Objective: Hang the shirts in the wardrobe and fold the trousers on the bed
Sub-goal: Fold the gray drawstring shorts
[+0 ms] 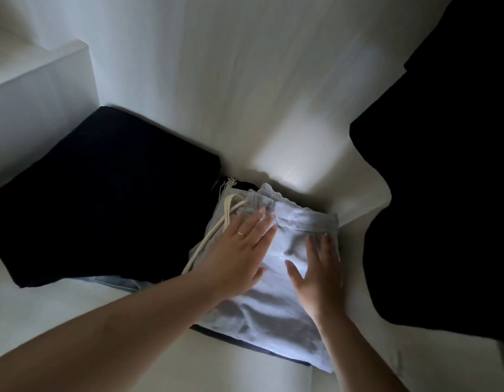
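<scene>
A pair of light blue trousers [276, 315] lies folded on the white bed [245, 94], its elastic waistband and cream drawstring [214, 236] at the far side. My left hand [239, 258] lies flat on the upper left of the fold, fingers straight, a ring on one finger. Pressing flat on the right half is my right hand [318, 275], fingers spread. A dark edge of another garment [245, 345] peeks out under the blue trousers. A folded black garment [103, 193] sits just left of them.
A large black cloth [448, 193] is spread over the right side of the bed. A white block, perhaps a pillow or headboard [38, 89], stands at the far left. Bare sheet shows beyond the clothes.
</scene>
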